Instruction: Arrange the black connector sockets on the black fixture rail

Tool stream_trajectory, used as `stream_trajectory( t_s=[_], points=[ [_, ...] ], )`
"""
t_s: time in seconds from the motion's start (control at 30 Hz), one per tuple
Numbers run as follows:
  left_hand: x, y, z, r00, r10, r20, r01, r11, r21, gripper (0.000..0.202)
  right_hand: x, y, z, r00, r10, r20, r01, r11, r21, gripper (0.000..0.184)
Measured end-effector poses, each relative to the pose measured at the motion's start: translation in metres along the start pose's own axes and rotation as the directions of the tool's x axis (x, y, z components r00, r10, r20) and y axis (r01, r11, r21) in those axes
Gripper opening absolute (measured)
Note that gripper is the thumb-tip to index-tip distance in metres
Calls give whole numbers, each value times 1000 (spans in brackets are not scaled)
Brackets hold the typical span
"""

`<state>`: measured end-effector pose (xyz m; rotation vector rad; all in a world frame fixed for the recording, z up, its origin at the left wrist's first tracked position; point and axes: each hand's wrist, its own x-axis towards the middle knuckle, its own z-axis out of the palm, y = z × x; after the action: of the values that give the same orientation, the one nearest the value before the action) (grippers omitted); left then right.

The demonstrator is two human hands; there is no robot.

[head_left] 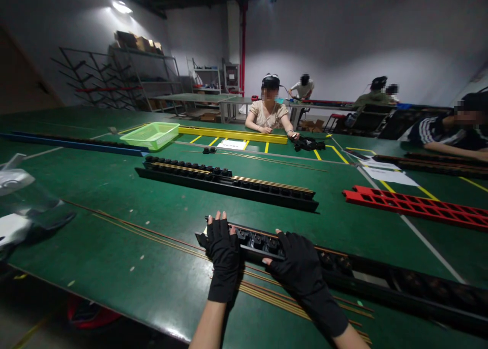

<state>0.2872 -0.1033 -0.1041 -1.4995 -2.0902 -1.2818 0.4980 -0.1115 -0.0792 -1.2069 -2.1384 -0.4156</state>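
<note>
A long black rail [366, 283] holding a row of black blocks [257, 241] lies across the near part of the table, with a thin copper-coloured rod [251, 230] along its top. Over its left end lies my left hand [223, 252], in a black fingerless glove, its fingers close together and curled on the rail. My right hand [299, 262], gloved alike, grips the same rail further right, thumb on the near side and fingers on the far side. Under my wrists, several loose brass-coloured rods [267, 296] rest on the green table [160, 293].
Beyond my hands is a second black rail [229, 186] with blocks and rods. A red slotted rail [415, 207] lies right, a green basket [152, 135] and yellow rail [236, 134] further back, and a clear plastic bag [30, 201] left. A person [269, 110] sits opposite.
</note>
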Motion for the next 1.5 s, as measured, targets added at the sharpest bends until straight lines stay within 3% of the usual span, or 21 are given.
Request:
stream_trajectory(
  t_s=[0.3, 0.47, 0.77, 1.07, 1.37, 1.5],
  points=[
    [-8, 1, 2, 990, 135, 47, -122, 968, -219, 44, 1, -3, 1, 1000, 6, -19, -7, 1000, -17, 71],
    [-8, 3, 3, 992, 121, 32, -112, 970, -216, 44, 0, -2, 2, 999, -3, -36, 2, 1000, -26, 72],
    [-8, 19, -13, 987, 157, 19, -148, 959, -240, 47, 1, -2, 0, 1000, 21, -19, -22, 997, -78, 66],
    [-14, 27, -14, 940, 303, 155, -252, 927, -278, 41, 3, -3, 2, 999, 15, -41, -19, 997, -78, 65],
    [-18, 36, -14, 958, 250, 136, -207, 939, -274, 47, 1, -2, 3, 1000, 19, -18, -20, 996, -82, 66],
    [-24, 44, -15, 909, 385, 163, -343, 909, -235, 51, 2, -3, 3, 999, 19, -32, -21, 997, -80, 55]
  ],
)
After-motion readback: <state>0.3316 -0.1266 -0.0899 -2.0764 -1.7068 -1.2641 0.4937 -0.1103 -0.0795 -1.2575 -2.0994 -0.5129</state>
